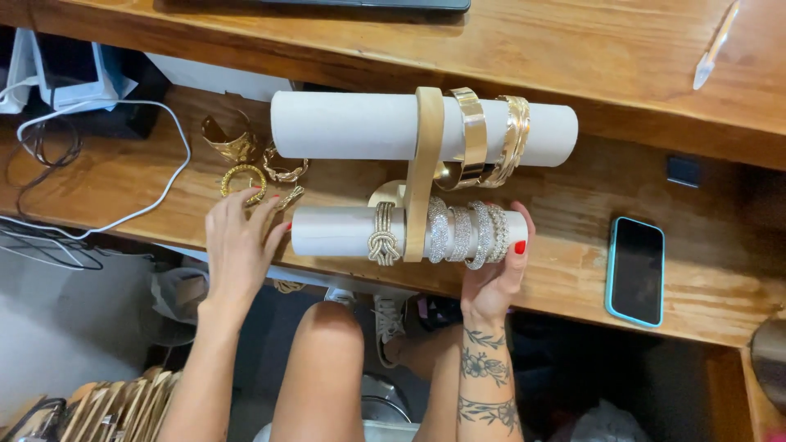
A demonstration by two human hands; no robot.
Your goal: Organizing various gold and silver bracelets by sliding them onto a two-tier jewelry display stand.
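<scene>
Two hands work: left hand [239,245] flat, fingers spread on gold bracelets [246,182]; right hand [497,274] cups the lower roll [340,231].

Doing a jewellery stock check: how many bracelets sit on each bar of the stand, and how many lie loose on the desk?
Upper bar: 2 gold bangles
Lower bar: 5 bracelets
Loose on desk: 4 gold pieces
Total: 11

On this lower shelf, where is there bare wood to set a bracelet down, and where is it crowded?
Bare wood lies between the bracelet stand and the phone, and left of the loose bracelets around the white cable. It is crowded by the left hand, where gold bracelets cluster against the stand's left end. The right hand holds the lower roll's right end.
</scene>
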